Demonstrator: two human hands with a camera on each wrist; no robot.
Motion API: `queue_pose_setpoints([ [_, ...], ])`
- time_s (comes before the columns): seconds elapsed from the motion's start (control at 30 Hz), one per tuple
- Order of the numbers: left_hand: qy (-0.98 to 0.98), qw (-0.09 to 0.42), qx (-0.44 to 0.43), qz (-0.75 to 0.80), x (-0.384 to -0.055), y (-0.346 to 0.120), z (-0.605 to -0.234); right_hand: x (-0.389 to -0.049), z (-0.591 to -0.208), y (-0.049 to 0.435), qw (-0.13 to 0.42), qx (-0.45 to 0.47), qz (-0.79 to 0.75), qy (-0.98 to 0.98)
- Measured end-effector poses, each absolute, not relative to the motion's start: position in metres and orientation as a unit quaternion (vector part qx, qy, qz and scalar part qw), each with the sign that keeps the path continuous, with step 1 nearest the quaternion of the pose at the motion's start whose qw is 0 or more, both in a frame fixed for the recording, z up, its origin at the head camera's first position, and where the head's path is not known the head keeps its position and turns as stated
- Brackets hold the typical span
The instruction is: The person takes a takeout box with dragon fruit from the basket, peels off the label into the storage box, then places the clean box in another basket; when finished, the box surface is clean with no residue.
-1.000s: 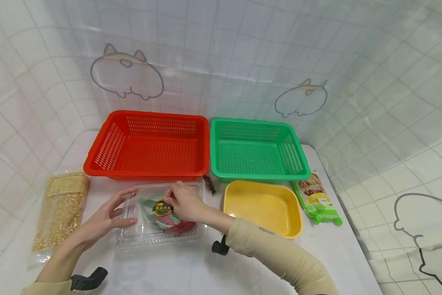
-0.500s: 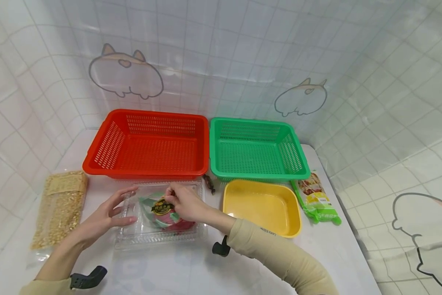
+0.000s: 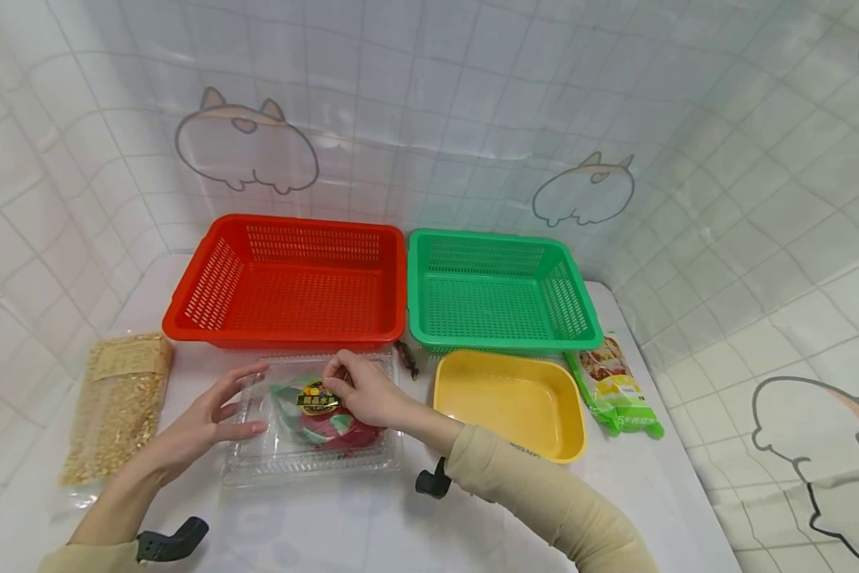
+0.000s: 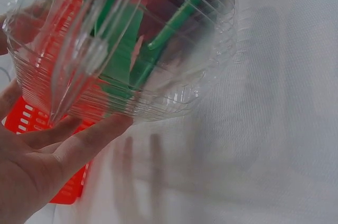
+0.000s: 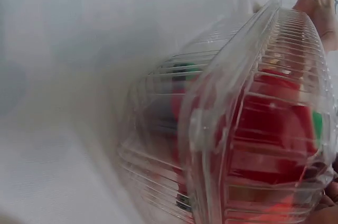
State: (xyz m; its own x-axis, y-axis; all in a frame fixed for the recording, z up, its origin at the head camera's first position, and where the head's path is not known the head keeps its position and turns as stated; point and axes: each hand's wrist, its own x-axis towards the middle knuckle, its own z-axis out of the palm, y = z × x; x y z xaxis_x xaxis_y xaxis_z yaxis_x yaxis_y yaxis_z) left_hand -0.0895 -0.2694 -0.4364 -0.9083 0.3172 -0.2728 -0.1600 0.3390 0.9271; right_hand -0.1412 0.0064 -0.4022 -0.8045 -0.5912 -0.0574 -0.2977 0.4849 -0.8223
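Note:
A clear plastic clamshell box point(image 3: 271, 450) lies closed on the table in the head view, with red and green things point(image 3: 357, 435) inside whose kind I cannot tell. On its lid is a round black-and-gold sticker point(image 3: 318, 399). My right hand point(image 3: 365, 390) pinches the sticker's right edge between curled fingers and thumb; the fingertips partly hide it. My left hand point(image 3: 210, 414) holds the box's left end, thumb and fingers spread over it. In the left wrist view, fingers point(image 4: 95, 142) touch the ribbed side. The right wrist view shows red contents point(image 5: 274, 123) through the wall.
Behind the box stand a red basket point(image 3: 286, 338) and a green basket point(image 3: 504, 344). A yellow bin point(image 3: 447, 398) is at the right, beside a green food packet point(image 3: 626, 394). A bag of grains point(image 3: 117, 406) lies left. A small dark wrapped item point(image 3: 406, 358) lies between.
The sticker's face has tilted and shows more brightly, its right edge drawn slightly up and right with my right hand. My left hand and the box have stayed put.

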Motion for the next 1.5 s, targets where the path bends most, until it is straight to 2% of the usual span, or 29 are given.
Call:
queue_pose_setpoints([
  [0.4,0.792,0.2,0.058,0.574,-0.089,-0.27,-0.438,-0.146,-0.398,0.016,0.198,-0.321,-0.441,0.815],
  [0.7,0.795,0.197,0.061,0.57,-0.088,-0.27,-0.437,-0.147,-0.391,0.024,0.209,-0.285,-0.483,0.801],
  [1.1,0.794,0.196,0.064,0.572,-0.088,-0.271,-0.439,-0.149,-0.387,0.035,0.216,-0.289,-0.495,0.791],
  [1.23,0.792,0.194,0.067,0.576,-0.087,-0.272,-0.44,-0.148,-0.384,0.039,0.236,-0.265,-0.51,0.784],
  [1.5,0.793,0.195,0.066,0.574,-0.088,-0.273,-0.442,-0.143,-0.373,0.045,0.279,-0.162,-0.575,0.752],
])
